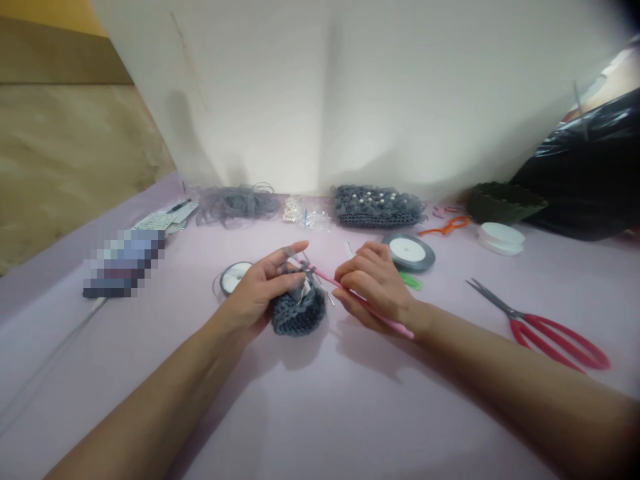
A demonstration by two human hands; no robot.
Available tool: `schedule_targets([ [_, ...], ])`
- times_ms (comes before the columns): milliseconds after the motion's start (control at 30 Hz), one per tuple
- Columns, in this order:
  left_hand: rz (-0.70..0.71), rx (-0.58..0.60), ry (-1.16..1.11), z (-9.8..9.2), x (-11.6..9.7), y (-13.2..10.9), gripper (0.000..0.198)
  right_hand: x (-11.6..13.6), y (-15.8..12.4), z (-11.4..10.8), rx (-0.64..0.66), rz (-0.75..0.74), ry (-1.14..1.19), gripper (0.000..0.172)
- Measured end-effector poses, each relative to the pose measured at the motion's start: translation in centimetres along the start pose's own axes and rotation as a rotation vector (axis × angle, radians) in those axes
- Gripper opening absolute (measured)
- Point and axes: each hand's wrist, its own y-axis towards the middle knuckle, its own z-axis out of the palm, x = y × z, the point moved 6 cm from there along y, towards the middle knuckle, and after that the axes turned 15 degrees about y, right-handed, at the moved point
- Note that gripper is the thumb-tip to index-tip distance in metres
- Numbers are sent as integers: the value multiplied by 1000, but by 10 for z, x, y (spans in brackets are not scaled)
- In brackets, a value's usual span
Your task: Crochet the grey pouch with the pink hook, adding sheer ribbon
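My left hand (pixel 260 293) is closed around a small grey crocheted piece (pixel 299 313) made of ribbon, held just above the lilac table (pixel 320 407), with the index finger stretched over its top. My right hand (pixel 373 283) pinches a pink crochet hook (pixel 350 293). The hook's tip reaches into the top of the grey piece beside my left fingers, and its handle runs back under my right palm.
Red-handled scissors (pixel 545 327) lie at the right. Two ribbon spools (pixel 409 252) (pixel 234 277), a finished grey beaded piece (pixel 376 205), loose grey ribbon (pixel 235 203), a bead bag (pixel 305 215), a white tub (pixel 501 238), a dark basket (pixel 503 203) and a black bag (pixel 590 173) stand along the wall.
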Motion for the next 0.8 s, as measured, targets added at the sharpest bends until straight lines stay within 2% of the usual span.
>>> schedule_targets([
  [600,-44,-69,24,-11,-3,2,58,-1,0,1,37,-14,-73,13],
  [800,-54,-63,51,-16,-4,1,54,1,6,-4,37,67,72,12],
])
